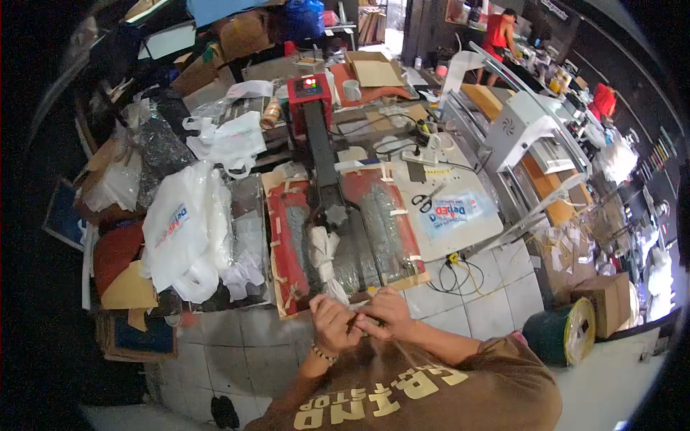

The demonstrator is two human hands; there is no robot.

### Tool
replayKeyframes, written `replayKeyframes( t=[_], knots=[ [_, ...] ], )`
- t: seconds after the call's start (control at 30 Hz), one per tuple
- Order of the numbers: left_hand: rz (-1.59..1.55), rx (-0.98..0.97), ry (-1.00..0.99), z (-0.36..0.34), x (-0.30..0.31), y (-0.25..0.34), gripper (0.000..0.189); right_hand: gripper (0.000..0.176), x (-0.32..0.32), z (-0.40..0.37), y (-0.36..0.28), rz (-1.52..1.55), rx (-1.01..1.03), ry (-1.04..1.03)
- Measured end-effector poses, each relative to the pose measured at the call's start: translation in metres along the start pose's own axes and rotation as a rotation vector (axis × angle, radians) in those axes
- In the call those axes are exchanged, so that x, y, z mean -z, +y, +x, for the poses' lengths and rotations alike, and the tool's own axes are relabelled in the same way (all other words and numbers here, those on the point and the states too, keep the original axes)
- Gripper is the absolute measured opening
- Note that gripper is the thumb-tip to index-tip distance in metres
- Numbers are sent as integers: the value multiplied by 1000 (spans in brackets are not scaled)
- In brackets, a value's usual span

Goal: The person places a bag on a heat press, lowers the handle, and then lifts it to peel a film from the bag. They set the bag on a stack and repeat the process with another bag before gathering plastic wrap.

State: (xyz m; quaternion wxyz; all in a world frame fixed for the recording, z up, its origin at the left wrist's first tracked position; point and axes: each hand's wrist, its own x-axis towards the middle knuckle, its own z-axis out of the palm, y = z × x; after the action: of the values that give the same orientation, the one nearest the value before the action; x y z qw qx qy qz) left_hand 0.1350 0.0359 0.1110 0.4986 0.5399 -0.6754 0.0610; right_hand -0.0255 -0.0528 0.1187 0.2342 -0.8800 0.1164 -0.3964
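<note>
My left hand (335, 329), with a beaded bracelet at the wrist, is closed in front of my shirt. Right beside it, my right hand (387, 314) is also closed, and the fingers of the two hands meet. Whatever they may hold is too small or hidden to make out. Just beyond them stands a heat press (327, 154) with a red control box and a dark arm. A white cloth (323, 255) is wrapped around its handle, close to my left hand. Beneath lies the press's flat bed (291, 215), covered in red and grey with taped edges.
White printed plastic bags (176, 223) are piled on the left. To the right, scissors (422, 203) and a printed clear bag (460, 212) lie on a white board. A metal-framed machine (514, 129) stands beyond. Cables (460, 276) trail on the tiled floor. Another person (499, 39) works far back.
</note>
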Motion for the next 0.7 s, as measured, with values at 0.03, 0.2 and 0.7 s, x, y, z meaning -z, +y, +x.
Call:
replayKeyframes(
  t=[0.03,0.2,0.7],
  knots=[
    [-14,2,-8,-3,0,0,13,21,0,1,-2,6,-2,-1],
    [20,15,-30,1,-1,0,17,23,-2,2,1,22,9,35],
    [-477,1892,864,-167,97,-213,74,44,65,-253,396,738,-1073,927]
  ],
)
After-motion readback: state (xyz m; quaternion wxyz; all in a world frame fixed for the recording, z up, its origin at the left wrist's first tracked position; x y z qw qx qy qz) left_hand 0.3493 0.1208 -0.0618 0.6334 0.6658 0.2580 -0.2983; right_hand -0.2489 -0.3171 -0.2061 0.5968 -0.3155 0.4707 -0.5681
